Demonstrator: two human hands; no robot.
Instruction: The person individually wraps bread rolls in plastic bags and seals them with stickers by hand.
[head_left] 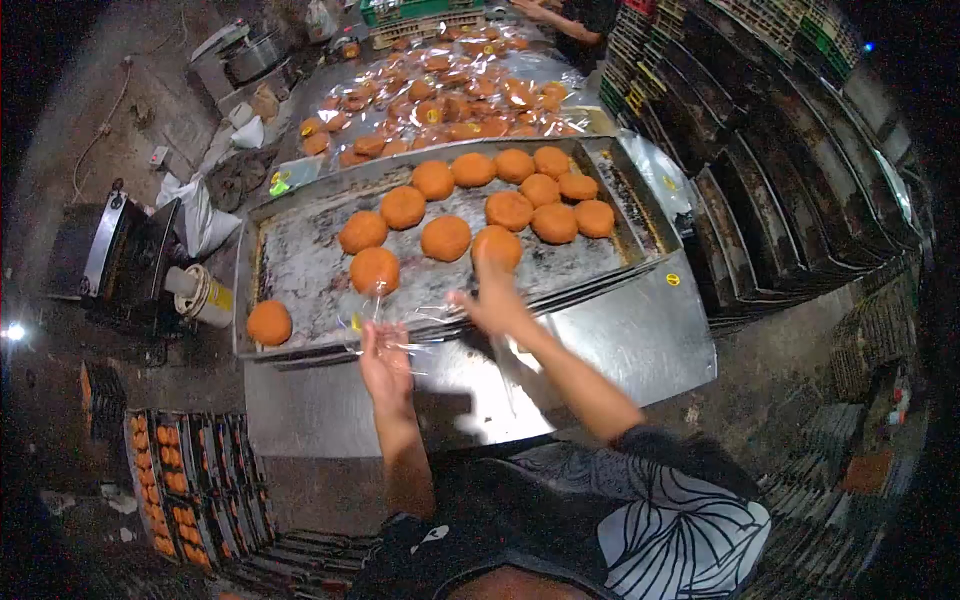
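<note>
Left hand point(387, 365): palm up at 6 o'clock of the tray point(320, 265), fingers partly curled, gripping a clear bag point(425, 322). Right hand point(492, 300): open, thumb splayed toward 9 o'clock, fingers motion-blurred at the near side of the target bun point(497, 246). I cannot tell whether they press on it or only hover. Target bun lies in the tray, right of centre toward 4 o'clock.

Obstructions, as I see them on the head view: the tray's raised near wall runs between left hand and buns, and the right forearm crosses it. Other buns point(433, 180) crowd the tray from 11 to 3 o'clock, several touching; a lone bun point(269, 323) sits in the 8 o'clock corner. Beyond, at 12 o'clock, a heap of bagged buns point(430, 110), then a green crate point(415, 12). Another person point(590, 25) stands at 1 o'clock. White bucket point(212, 303) at 9, stacked trays point(770, 215) at 3, bun-filled racks point(172, 470) at 8.

Materials: buns round, domed, orange-brown, matte. Bag thin, creased, glossy, with a yellow mark. Tray rectangular, shallow, grey metal with dark scorched patches. Table point(640, 335) smooth metal, strong glare at 6 o'clock.
</note>
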